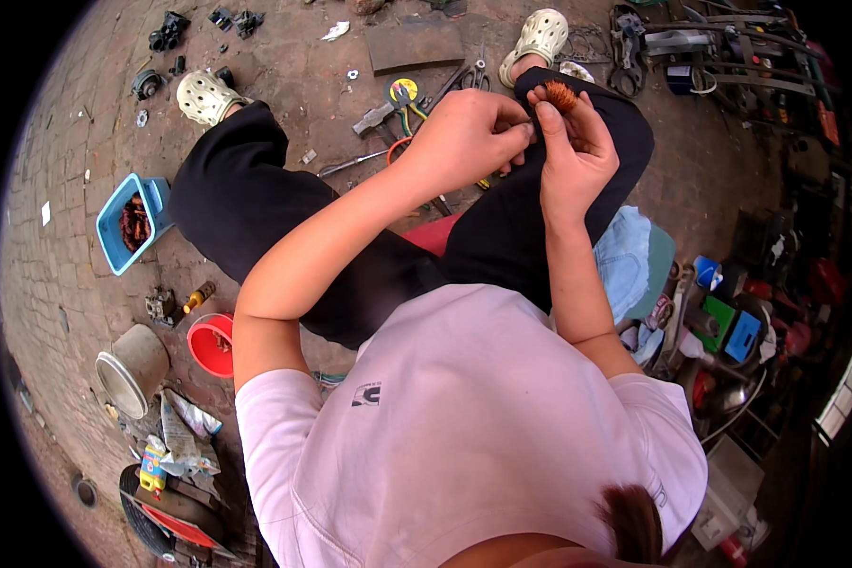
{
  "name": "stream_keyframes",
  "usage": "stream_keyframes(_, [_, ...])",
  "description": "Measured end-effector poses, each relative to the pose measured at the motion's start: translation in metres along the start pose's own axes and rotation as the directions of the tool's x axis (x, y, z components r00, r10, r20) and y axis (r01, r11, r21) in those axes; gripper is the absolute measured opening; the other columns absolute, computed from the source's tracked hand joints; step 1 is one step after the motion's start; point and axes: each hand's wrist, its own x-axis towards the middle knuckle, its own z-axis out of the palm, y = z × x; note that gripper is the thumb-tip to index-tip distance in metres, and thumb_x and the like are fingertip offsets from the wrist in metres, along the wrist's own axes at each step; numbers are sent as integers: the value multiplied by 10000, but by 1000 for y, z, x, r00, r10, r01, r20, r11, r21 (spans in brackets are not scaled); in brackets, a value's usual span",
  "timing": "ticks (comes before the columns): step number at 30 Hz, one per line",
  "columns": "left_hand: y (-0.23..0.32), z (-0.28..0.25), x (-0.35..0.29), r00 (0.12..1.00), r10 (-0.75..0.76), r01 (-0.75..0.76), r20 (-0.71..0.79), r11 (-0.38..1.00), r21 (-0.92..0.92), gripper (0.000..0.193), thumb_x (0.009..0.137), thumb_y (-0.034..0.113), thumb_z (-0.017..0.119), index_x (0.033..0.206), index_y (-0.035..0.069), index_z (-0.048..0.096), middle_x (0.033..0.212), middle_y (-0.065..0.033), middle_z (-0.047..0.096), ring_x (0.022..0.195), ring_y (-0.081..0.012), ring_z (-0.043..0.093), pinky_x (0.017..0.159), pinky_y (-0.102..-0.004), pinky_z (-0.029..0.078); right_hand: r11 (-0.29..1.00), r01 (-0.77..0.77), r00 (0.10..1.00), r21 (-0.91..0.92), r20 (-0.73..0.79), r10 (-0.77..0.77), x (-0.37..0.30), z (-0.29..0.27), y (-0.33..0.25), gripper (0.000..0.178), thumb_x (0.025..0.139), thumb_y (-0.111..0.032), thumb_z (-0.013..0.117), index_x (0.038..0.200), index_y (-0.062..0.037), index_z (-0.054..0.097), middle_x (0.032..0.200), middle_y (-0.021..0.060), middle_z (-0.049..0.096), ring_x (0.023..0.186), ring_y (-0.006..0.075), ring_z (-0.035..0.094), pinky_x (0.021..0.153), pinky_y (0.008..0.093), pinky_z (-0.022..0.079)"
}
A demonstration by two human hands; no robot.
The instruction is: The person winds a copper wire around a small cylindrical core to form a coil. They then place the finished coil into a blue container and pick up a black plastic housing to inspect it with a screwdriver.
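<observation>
In the head view my right hand (579,151) is closed round a small copper-coloured wound piece (560,95) with a ridged, bristly edge, which looks like a motor winding. The thumb and fingertips hold it above my right knee. Just left of it, my left hand (483,133) is pinched, thumb against curled fingers; what lies in the pinch, if anything, is too small to make out. The two hands are close together but apart. Below them on the ground are a hammer (374,119), green-handled pliers (413,115) and a roll of yellow-labelled tape (403,91).
At left stand a blue basin (110,225) of dark reddish-brown pieces, a red bucket (206,353) and a whitish bucket (128,379). A flat metal plate (415,45) lies ahead of my feet. Tools and metal parts crowd the right, beside a light-blue cloth (625,260).
</observation>
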Motion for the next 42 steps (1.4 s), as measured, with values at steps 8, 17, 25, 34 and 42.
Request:
stream_keyframes(8, [8,-13,-1,985,171,-167,9,955,244,169,845,143,567,856,4,663,667,-105,615,610,-226,579,585,-328,463,994,-111,990,-1,85,111,0,-10,5,152,824,-33,685,958,35,666,881,74,714,809,85,659,1062,336,304])
stream_keyframes(17, [3,-23,3,960,279,-274,28,908,316,176,899,118,539,922,-35,623,709,-58,614,628,-129,540,605,-280,453,908,-399,902,126,233,364,-3,-14,13,212,835,-8,669,1030,72,639,923,115,685,827,130,653,748,231,519])
stream_keyframes(25, [2,-36,9,992,117,-123,42,975,185,205,895,131,534,903,-54,621,740,-66,640,703,-119,589,702,-260,478,880,-473,834,53,349,427,-5,-11,10,214,902,-79,606,1040,83,628,909,124,687,828,165,662,791,283,525])
stream_keyframes(34, [-14,-44,20,996,-92,91,6,994,63,182,882,148,568,905,-18,641,779,-11,631,770,-84,578,708,-242,466,910,-414,818,-36,425,388,-8,-12,1,194,859,-31,642,1012,87,634,945,129,683,836,162,677,759,246,530])
stream_keyframes(42, [-24,-37,21,936,312,-236,-160,898,371,239,823,198,635,992,30,643,823,-31,612,749,-174,601,642,-280,479,852,-515,803,91,400,442,-7,-23,3,201,880,-53,617,1026,84,638,884,129,682,801,168,664,752,272,524])
